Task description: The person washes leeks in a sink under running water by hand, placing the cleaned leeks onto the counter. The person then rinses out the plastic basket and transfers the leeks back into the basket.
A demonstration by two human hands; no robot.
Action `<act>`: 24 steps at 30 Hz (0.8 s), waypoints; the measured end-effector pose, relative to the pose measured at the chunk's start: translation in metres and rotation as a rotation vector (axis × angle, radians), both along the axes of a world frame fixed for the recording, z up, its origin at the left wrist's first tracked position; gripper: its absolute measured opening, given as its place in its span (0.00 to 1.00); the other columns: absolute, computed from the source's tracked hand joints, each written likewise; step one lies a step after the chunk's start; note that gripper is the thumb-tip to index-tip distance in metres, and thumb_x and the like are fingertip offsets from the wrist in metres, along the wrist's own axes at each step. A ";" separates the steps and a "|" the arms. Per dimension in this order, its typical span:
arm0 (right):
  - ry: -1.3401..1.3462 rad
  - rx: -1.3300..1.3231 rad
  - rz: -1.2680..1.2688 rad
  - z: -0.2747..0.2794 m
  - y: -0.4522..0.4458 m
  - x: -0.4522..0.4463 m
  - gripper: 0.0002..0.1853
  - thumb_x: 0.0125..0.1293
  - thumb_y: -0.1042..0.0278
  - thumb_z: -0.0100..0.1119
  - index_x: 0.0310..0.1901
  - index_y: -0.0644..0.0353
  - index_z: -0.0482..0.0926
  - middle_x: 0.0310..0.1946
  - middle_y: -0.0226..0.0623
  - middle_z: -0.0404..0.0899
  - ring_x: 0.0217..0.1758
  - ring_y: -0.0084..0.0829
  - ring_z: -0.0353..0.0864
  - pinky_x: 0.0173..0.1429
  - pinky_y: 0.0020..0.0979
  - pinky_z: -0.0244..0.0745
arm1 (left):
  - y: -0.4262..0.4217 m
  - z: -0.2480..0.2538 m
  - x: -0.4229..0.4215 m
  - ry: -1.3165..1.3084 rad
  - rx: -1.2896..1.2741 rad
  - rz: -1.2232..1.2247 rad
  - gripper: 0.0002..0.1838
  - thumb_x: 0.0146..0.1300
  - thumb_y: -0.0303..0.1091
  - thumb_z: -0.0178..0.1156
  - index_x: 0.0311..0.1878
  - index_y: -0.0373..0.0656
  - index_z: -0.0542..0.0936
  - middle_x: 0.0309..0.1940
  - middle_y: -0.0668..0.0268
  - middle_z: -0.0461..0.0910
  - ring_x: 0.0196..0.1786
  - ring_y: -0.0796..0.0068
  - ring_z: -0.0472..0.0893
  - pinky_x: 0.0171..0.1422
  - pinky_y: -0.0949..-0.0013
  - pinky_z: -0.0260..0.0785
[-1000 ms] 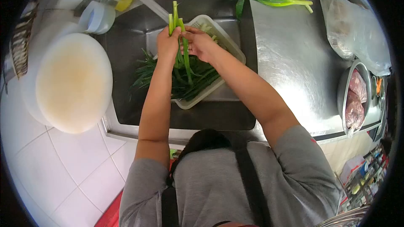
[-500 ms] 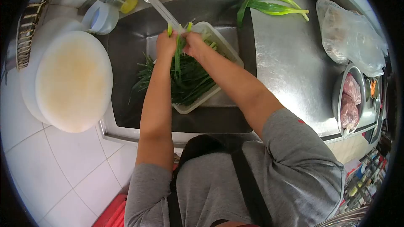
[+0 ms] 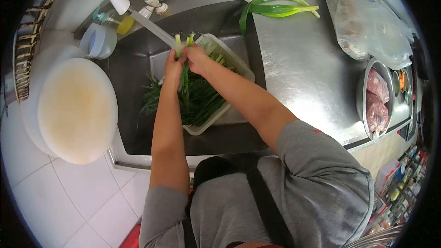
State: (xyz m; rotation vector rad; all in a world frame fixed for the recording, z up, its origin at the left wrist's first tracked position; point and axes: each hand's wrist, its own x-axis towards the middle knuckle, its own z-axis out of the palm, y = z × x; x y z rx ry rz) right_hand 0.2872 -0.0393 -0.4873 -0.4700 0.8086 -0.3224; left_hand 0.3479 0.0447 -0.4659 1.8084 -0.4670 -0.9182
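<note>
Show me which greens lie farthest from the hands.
The bunch on the steel counter, beside the sink; the other greens are in the left hand and right hand or in the basket.

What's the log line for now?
left hand: holding long green leafy stalks | right hand: on same stalks | clear water: running onto stalks | cream plastic basket: in grey metal sink

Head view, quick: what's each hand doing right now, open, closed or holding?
Left hand: closed, holding greens.
Right hand: fingers curled against the same greens; whether its grip is closed cannot be told.
</note>
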 end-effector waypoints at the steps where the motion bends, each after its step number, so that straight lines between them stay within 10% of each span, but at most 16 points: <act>1: 0.000 -0.018 -0.020 0.006 0.003 -0.006 0.15 0.65 0.74 0.55 0.54 0.59 0.70 0.44 0.37 0.72 0.41 0.30 0.71 0.44 0.36 0.66 | 0.003 -0.004 -0.002 0.000 -0.010 -0.049 0.27 0.64 0.36 0.61 0.67 0.51 0.69 0.65 0.57 0.67 0.68 0.62 0.65 0.68 0.61 0.57; 7: 0.063 -0.086 -0.034 0.030 -0.003 -0.062 0.13 0.67 0.73 0.55 0.52 0.61 0.70 0.44 0.38 0.77 0.42 0.32 0.76 0.45 0.37 0.71 | 0.009 -0.011 -0.069 0.058 0.144 0.138 0.27 0.64 0.46 0.62 0.61 0.40 0.72 0.48 0.61 0.79 0.56 0.68 0.74 0.68 0.60 0.57; 10: -0.074 -0.150 -0.086 0.056 -0.041 -0.085 0.10 0.69 0.74 0.50 0.50 0.63 0.70 0.42 0.40 0.78 0.43 0.37 0.79 0.48 0.41 0.75 | 0.039 -0.025 -0.069 0.239 -0.047 -0.316 0.20 0.64 0.43 0.62 0.53 0.40 0.77 0.39 0.66 0.81 0.49 0.71 0.77 0.67 0.61 0.59; 13: -0.201 -0.101 -0.223 0.093 -0.094 -0.105 0.08 0.70 0.74 0.47 0.49 0.62 0.69 0.40 0.44 0.79 0.42 0.39 0.81 0.43 0.42 0.78 | 0.058 -0.019 -0.068 0.238 0.075 -0.359 0.13 0.63 0.39 0.63 0.47 0.43 0.79 0.37 0.68 0.80 0.45 0.72 0.78 0.64 0.61 0.60; 19: -0.334 -0.112 -0.540 0.152 -0.205 -0.150 0.12 0.74 0.68 0.41 0.54 0.63 0.65 0.54 0.51 0.72 0.59 0.58 0.71 0.65 0.64 0.66 | 0.082 -0.012 -0.036 0.303 -0.042 -0.042 0.14 0.63 0.34 0.63 0.50 0.40 0.79 0.38 0.67 0.82 0.42 0.75 0.80 0.53 0.70 0.72; 24: -0.553 0.049 -0.495 0.102 -0.286 -0.164 0.20 0.70 0.65 0.47 0.60 0.64 0.66 0.54 0.51 0.73 0.60 0.50 0.72 0.64 0.55 0.66 | 0.071 0.000 -0.011 0.280 -0.067 0.076 0.15 0.65 0.32 0.61 0.53 0.40 0.78 0.42 0.67 0.82 0.42 0.77 0.81 0.52 0.73 0.72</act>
